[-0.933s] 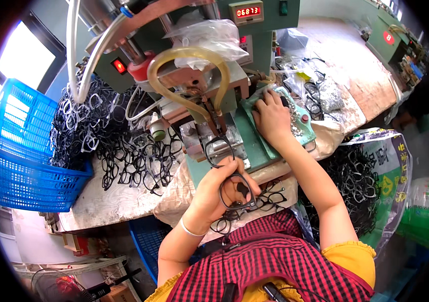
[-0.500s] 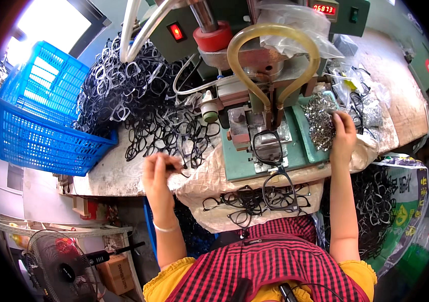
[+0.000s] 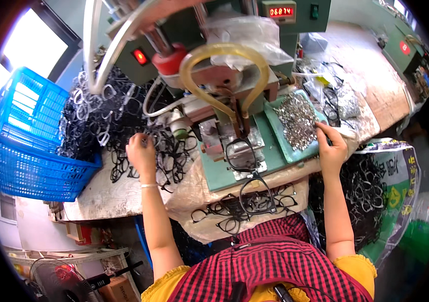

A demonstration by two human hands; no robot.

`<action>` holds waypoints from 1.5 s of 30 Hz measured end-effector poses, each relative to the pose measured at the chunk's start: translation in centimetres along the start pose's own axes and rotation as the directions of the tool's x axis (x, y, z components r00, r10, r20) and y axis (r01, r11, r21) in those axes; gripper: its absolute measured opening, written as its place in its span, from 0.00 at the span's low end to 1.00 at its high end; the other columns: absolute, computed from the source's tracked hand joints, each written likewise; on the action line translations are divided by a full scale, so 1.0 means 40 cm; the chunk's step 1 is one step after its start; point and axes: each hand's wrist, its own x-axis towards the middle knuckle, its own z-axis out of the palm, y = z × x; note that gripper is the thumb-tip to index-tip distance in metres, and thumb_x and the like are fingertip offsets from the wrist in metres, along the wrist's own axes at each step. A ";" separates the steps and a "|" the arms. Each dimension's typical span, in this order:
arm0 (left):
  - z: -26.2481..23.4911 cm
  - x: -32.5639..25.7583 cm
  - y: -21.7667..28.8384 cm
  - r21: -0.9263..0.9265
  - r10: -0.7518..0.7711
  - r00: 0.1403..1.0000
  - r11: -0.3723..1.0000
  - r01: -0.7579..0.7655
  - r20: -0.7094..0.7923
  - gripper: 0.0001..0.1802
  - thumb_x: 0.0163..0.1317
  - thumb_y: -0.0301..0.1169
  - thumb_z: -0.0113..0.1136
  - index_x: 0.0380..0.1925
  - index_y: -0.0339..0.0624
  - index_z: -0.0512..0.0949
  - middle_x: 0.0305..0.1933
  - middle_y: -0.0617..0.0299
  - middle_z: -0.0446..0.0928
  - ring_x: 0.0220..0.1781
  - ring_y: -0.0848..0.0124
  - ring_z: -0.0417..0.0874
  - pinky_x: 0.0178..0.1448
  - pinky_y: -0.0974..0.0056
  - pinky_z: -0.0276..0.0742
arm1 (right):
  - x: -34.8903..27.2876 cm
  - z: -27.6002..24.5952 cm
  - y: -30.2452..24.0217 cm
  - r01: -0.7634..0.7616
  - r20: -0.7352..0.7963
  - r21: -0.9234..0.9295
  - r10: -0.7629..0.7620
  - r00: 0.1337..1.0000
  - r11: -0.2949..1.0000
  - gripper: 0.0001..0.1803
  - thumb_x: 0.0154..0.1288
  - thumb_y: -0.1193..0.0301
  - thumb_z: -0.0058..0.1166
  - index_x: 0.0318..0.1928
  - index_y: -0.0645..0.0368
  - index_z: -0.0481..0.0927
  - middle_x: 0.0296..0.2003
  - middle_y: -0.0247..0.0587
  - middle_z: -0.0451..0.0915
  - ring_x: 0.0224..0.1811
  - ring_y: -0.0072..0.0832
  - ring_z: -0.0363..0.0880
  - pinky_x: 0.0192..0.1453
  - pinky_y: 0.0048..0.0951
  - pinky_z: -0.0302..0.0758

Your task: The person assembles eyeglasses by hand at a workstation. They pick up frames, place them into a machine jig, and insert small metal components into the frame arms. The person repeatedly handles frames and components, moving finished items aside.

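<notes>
My left hand (image 3: 141, 155) is at the edge of a loose pile of black eyeglass frames (image 3: 174, 156), its fingers curled together; what they hold, if anything, is hidden. At the near right rim of a green tray (image 3: 286, 152) heaped with small shiny metal parts (image 3: 297, 121), my right hand (image 3: 332, 146) has thumb and forefinger close together. Anything between those fingertips is too small to make out. A black eyeglass frame (image 3: 257, 197) hangs from the green press (image 3: 212, 173) in front of me, one rim under the press head and the other over the edge. Neither hand touches it.
At the left a blue plastic basket (image 3: 38, 166) leans beside a large heap of frames (image 3: 91, 116). More frames (image 3: 229, 209) lie on the cloth before my apron. A sack (image 3: 393, 186) with frames stands at the right. A yellowish hose (image 3: 224, 49) loops over the press.
My left hand has reached forward to the frame pile. My right hand has drawn back from over the metal parts to the tray's near rim. The view has shifted, and the counter's display has changed.
</notes>
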 end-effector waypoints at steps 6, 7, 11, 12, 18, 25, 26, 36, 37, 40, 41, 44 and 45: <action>-0.075 -0.062 0.082 -0.778 -0.234 0.919 0.489 0.394 0.318 0.10 0.70 0.31 0.64 0.32 0.36 0.79 0.47 0.55 0.85 0.49 0.70 0.84 0.55 0.64 0.78 | 0.004 0.047 -0.078 -0.201 0.129 0.485 0.158 0.979 0.851 0.07 0.66 0.80 0.63 0.44 0.63 0.86 0.39 0.31 0.85 0.41 0.16 0.80 0.47 0.18 0.75; -0.088 -0.058 0.114 -0.838 -0.273 0.893 0.330 0.435 0.357 0.10 0.71 0.32 0.62 0.32 0.36 0.79 0.47 0.55 0.85 0.49 0.70 0.84 0.56 0.64 0.79 | 0.022 0.075 -0.106 -0.244 0.184 0.543 0.169 0.968 0.804 0.07 0.66 0.80 0.62 0.44 0.64 0.86 0.39 0.31 0.85 0.41 0.16 0.80 0.47 0.19 0.75; -0.103 -0.100 0.165 -0.921 -0.404 0.844 0.007 0.389 0.353 0.17 0.77 0.38 0.54 0.38 0.35 0.81 0.43 0.53 0.85 0.48 0.67 0.86 0.56 0.62 0.82 | 0.029 0.155 -0.212 -0.210 0.296 0.574 0.038 0.954 0.791 0.07 0.63 0.78 0.64 0.42 0.64 0.86 0.39 0.37 0.87 0.41 0.22 0.83 0.47 0.24 0.77; -0.104 -0.131 0.175 -0.929 -0.435 0.830 -0.045 0.367 0.349 0.18 0.77 0.39 0.53 0.38 0.35 0.81 0.42 0.52 0.86 0.47 0.67 0.86 0.55 0.63 0.82 | 0.005 0.169 -0.225 -0.129 0.296 0.535 -0.042 0.954 0.835 0.08 0.61 0.78 0.65 0.41 0.63 0.86 0.38 0.39 0.87 0.40 0.26 0.84 0.47 0.26 0.78; -0.297 -0.052 0.342 -0.992 -0.323 0.939 -0.064 0.107 0.122 0.30 0.79 0.49 0.45 0.30 0.33 0.80 0.32 0.50 0.84 0.33 0.63 0.85 0.41 0.61 0.81 | -0.016 0.212 -0.280 0.079 0.178 0.528 -0.202 0.963 0.845 0.16 0.59 0.80 0.63 0.49 0.66 0.81 0.38 0.45 0.86 0.42 0.34 0.86 0.49 0.29 0.79; -0.378 0.077 0.504 -0.856 0.063 0.975 0.469 -0.218 -0.213 0.29 0.81 0.43 0.41 0.28 0.29 0.75 0.30 0.45 0.84 0.28 0.66 0.84 0.32 0.68 0.80 | -0.071 0.243 -0.319 -0.142 0.247 0.762 -0.081 0.966 0.631 0.23 0.69 0.81 0.58 0.63 0.67 0.71 0.51 0.46 0.84 0.52 0.27 0.84 0.54 0.25 0.78; -0.379 0.071 0.502 -0.859 0.066 0.974 0.462 -0.221 -0.215 0.29 0.82 0.43 0.41 0.27 0.29 0.75 0.29 0.45 0.84 0.27 0.66 0.84 0.32 0.69 0.79 | -0.077 0.246 -0.322 -0.165 0.253 0.775 -0.060 0.966 0.610 0.23 0.69 0.81 0.58 0.63 0.67 0.71 0.52 0.47 0.84 0.53 0.27 0.84 0.55 0.26 0.78; -0.389 -0.043 0.578 -0.632 0.808 0.522 0.259 -0.730 -0.272 0.24 0.55 0.44 0.75 0.22 0.47 0.68 0.36 0.63 0.85 0.32 0.67 0.86 0.31 0.67 0.79 | 0.034 0.122 -0.232 0.368 0.327 0.060 -0.367 0.871 0.928 0.17 0.61 0.73 0.61 0.51 0.60 0.83 0.53 0.55 0.82 0.60 0.47 0.79 0.65 0.44 0.74; -0.378 -0.048 0.588 -0.618 0.809 0.508 0.242 -0.748 -0.297 0.24 0.54 0.44 0.75 0.22 0.47 0.68 0.36 0.63 0.85 0.32 0.68 0.85 0.30 0.68 0.78 | 0.042 0.109 -0.169 0.389 0.320 -0.170 -0.323 0.891 0.905 0.15 0.59 0.71 0.64 0.47 0.58 0.85 0.54 0.55 0.81 0.62 0.48 0.77 0.66 0.45 0.73; -0.350 -0.054 0.601 -0.596 0.819 0.474 0.213 -0.774 -0.323 0.23 0.53 0.43 0.76 0.22 0.47 0.69 0.35 0.63 0.84 0.30 0.71 0.83 0.29 0.68 0.76 | 0.056 0.072 -0.035 0.347 0.276 -0.428 -0.245 0.929 0.835 0.11 0.54 0.68 0.69 0.39 0.55 0.87 0.54 0.55 0.81 0.66 0.50 0.73 0.70 0.46 0.69; -0.353 -0.043 0.603 -0.597 0.824 0.470 0.212 -0.774 -0.317 0.23 0.52 0.43 0.76 0.21 0.47 0.68 0.35 0.63 0.84 0.29 0.72 0.82 0.29 0.68 0.76 | 0.063 0.071 -0.014 0.334 0.265 -0.404 -0.241 0.934 0.852 0.09 0.53 0.68 0.69 0.37 0.52 0.88 0.53 0.54 0.81 0.65 0.51 0.74 0.68 0.46 0.70; -0.345 -0.045 0.600 -0.591 0.821 0.464 0.201 -0.781 -0.334 0.23 0.50 0.43 0.77 0.21 0.47 0.68 0.36 0.63 0.84 0.26 0.73 0.79 0.28 0.68 0.75 | 0.036 0.081 -0.004 0.372 0.210 -0.311 -0.319 0.924 0.875 0.07 0.54 0.69 0.68 0.35 0.52 0.88 0.52 0.51 0.82 0.63 0.48 0.76 0.63 0.45 0.75; -0.344 -0.046 0.599 -0.592 0.816 0.468 0.202 -0.780 -0.339 0.23 0.50 0.43 0.77 0.21 0.47 0.68 0.36 0.63 0.84 0.26 0.73 0.79 0.28 0.68 0.75 | 0.041 0.085 -0.022 0.479 0.240 -0.300 -0.420 0.875 0.825 0.07 0.56 0.69 0.66 0.36 0.54 0.85 0.54 0.49 0.81 0.64 0.46 0.76 0.59 0.44 0.77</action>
